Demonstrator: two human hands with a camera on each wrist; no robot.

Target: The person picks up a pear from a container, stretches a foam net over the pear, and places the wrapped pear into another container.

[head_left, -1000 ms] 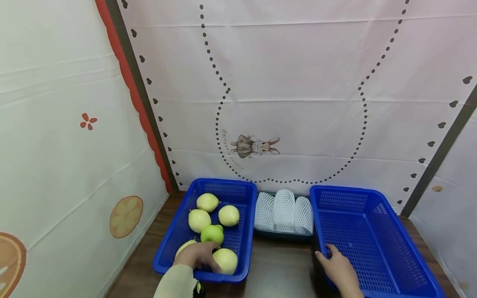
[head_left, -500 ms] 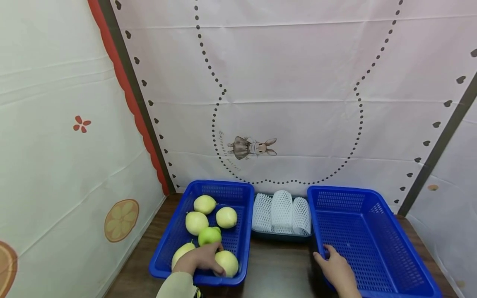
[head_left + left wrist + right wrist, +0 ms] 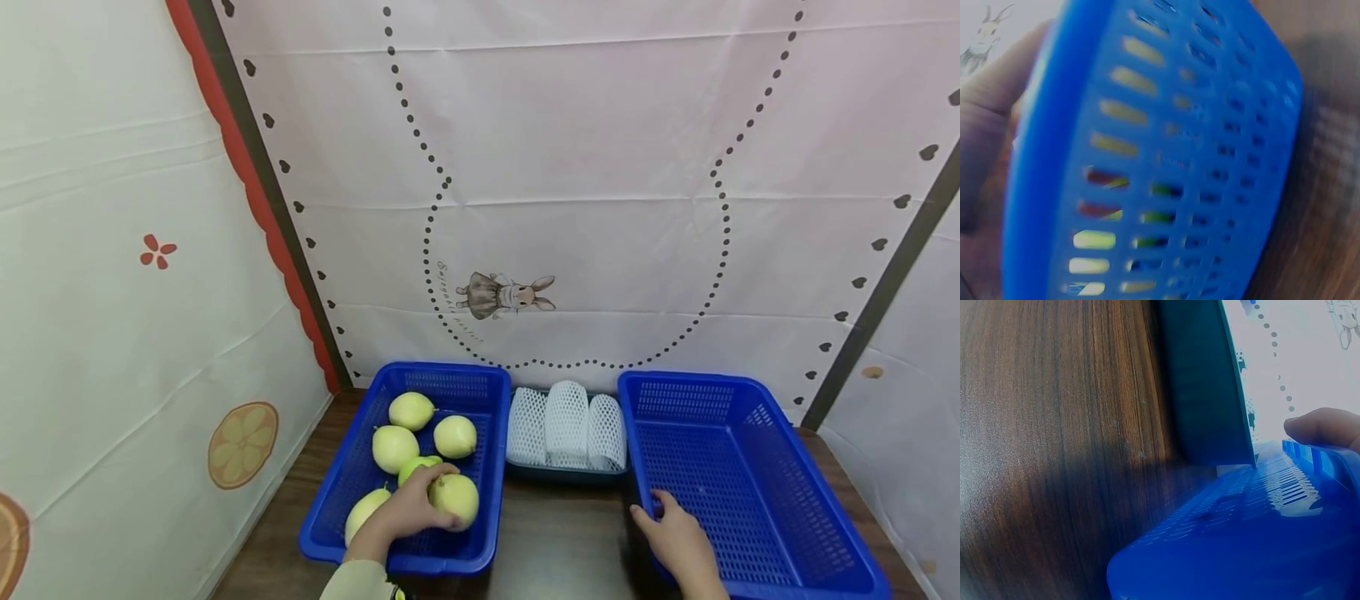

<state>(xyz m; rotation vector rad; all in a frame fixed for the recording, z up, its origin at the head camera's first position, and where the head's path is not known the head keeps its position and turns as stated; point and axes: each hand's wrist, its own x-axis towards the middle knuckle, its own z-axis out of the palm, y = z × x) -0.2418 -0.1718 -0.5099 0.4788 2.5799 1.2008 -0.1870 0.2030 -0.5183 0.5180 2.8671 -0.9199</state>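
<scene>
In the head view my left hand [image 3: 416,504] grips a pale yellow pear [image 3: 455,500] between thumb and fingers, near the front of the left blue basket [image 3: 501,467]. Partly hidden behind that hand is a green apple [image 3: 415,468]. Several other pears [image 3: 395,448] lie in the same basket. My right hand [image 3: 678,542] holds the left rim of the right blue basket [image 3: 750,492]. The right wrist view shows a thumb [image 3: 1322,427] at this basket's rim. In the left wrist view the perforated basket wall [image 3: 1166,156] hides the pear and most of my left hand [image 3: 991,119].
Between the baskets stands a dark green tray [image 3: 566,477] with white foam net sleeves [image 3: 567,425] lying in it. Everything is on a brown wooden table [image 3: 558,533]. Printed white cloth [image 3: 585,167] rises behind and at both sides.
My left hand has lifted the pear slightly up and away from the basket's near wall. My right hand keeps its place at the rim. The head view has shifted slightly.
</scene>
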